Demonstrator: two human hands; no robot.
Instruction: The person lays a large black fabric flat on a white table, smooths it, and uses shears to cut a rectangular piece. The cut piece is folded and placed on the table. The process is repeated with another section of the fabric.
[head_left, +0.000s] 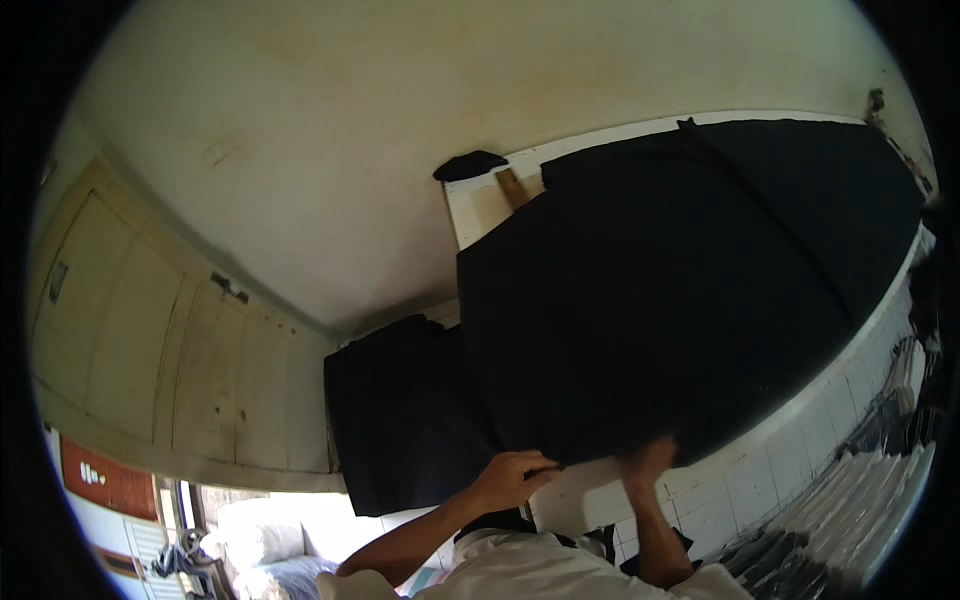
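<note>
The black cloth [660, 280] lies spread over the worktop [590, 143], its long axis running from the worktop's near left to its far right, where it narrows. Straightening the near edge seems in hand; next likely calls for drawing it even. The left hand's [513, 480] fingers pinch that edge; the right hand [652, 460] is blurred, grip unclear
</note>
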